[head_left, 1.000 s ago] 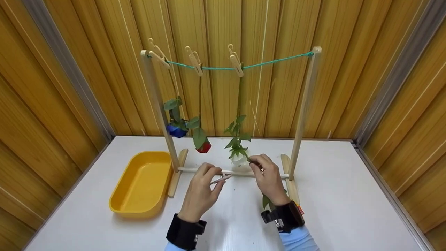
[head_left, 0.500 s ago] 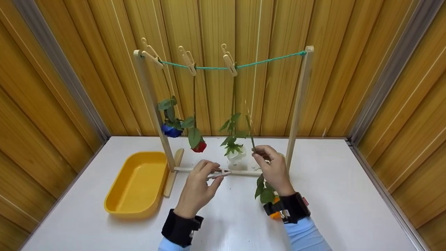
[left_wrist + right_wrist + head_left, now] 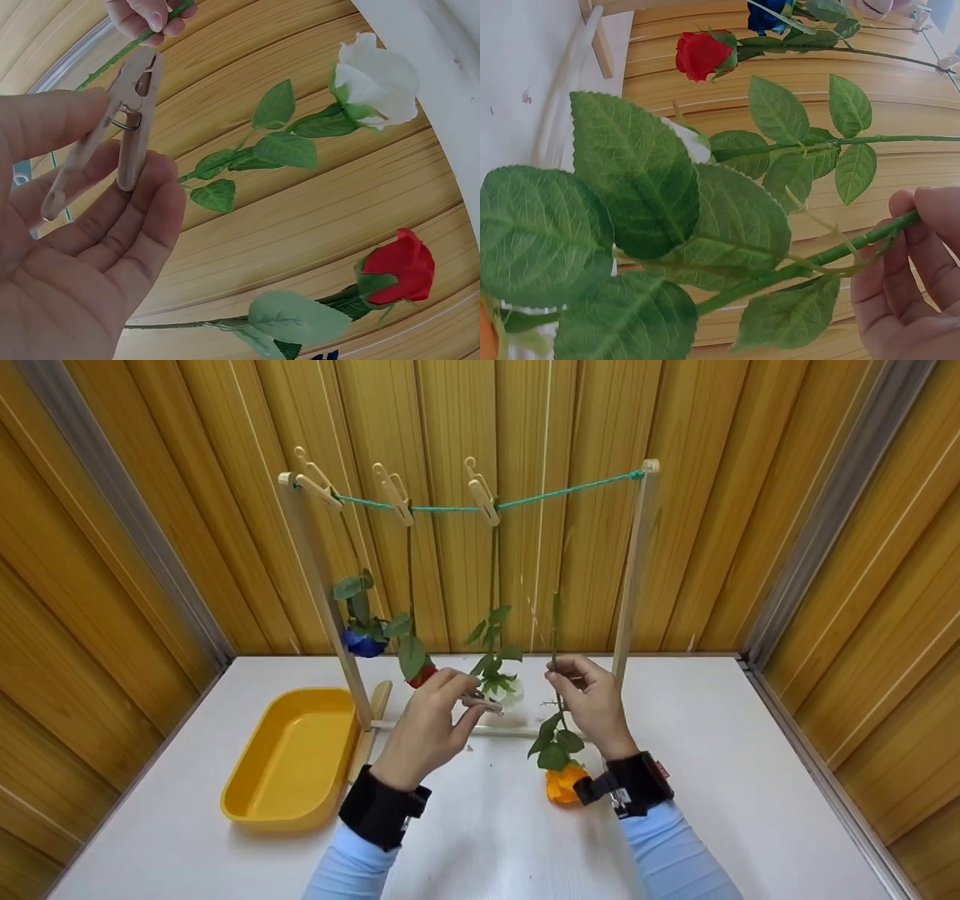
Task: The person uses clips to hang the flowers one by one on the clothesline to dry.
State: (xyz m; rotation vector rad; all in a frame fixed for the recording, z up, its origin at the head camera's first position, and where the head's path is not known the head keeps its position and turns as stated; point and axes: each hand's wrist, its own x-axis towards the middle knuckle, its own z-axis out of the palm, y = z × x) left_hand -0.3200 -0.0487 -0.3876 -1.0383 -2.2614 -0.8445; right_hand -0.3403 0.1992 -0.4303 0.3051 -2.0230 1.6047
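My left hand (image 3: 431, 725) pinches a pale clothespin (image 3: 124, 124) between thumb and fingers, in front of the hanging white rose (image 3: 375, 79). The right hand (image 3: 592, 701) grips the green stem of an orange rose (image 3: 564, 784), which hangs head down with its cut end pointing up. Its leaves (image 3: 637, 172) fill much of the right wrist view. From the teal line (image 3: 562, 493) hang a blue rose (image 3: 364, 642), a red rose (image 3: 401, 270) and the white rose, each upside down under a clothespin.
A wooden frame with a left post (image 3: 322, 600) and a right post (image 3: 636, 577) holds up the line. Left of it stands a yellow tub (image 3: 289, 757) on the white table (image 3: 480, 840). Wood-patterned panels (image 3: 450, 420) form the walls.
The right hand has turned the orange rose's stem upright and raised it, so its bloom now shows below. My left hand has risen slightly with the clothespin, before the red and white roses.
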